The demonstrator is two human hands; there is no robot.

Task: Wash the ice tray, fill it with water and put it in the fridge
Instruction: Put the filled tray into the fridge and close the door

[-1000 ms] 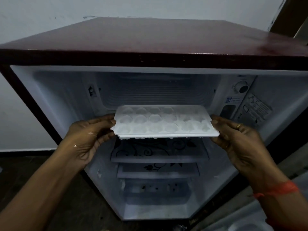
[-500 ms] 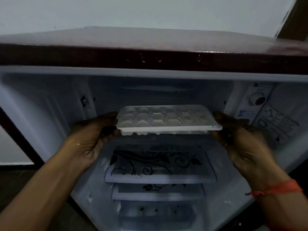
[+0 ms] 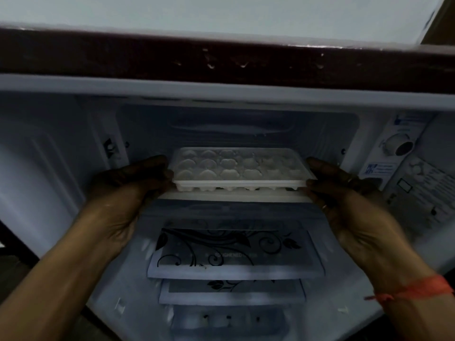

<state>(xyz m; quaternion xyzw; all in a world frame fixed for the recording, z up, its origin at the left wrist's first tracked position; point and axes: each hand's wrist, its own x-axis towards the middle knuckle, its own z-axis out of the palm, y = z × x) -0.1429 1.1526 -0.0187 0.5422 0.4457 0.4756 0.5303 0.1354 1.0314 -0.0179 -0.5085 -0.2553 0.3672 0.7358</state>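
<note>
Ice tray (image 3: 240, 168): white, level, at the mouth of the freezer box at the top of the fridge (image 3: 37, 168), just above the front ledge (image 3: 234, 196) and not yet set down. Gripped at both short ends, left hand (image 3: 133, 190) curled round the left end, right hand (image 3: 344, 193) round the right. Too dim to tell how full the cups are.

Best slid straight in and slowly, both ends at one height, so nothing slops. Lift the cup bottoms clear of the ledge, seat the tray flat well inside, then let go of both ends together.

Readable: "TOUGHENED" on the glass shelf (image 3: 234, 252) below, among black leaf scrolls. Print on the sticker (image 3: 428, 190) under the dial (image 3: 400, 145) on the right wall too blurred to read.
</note>
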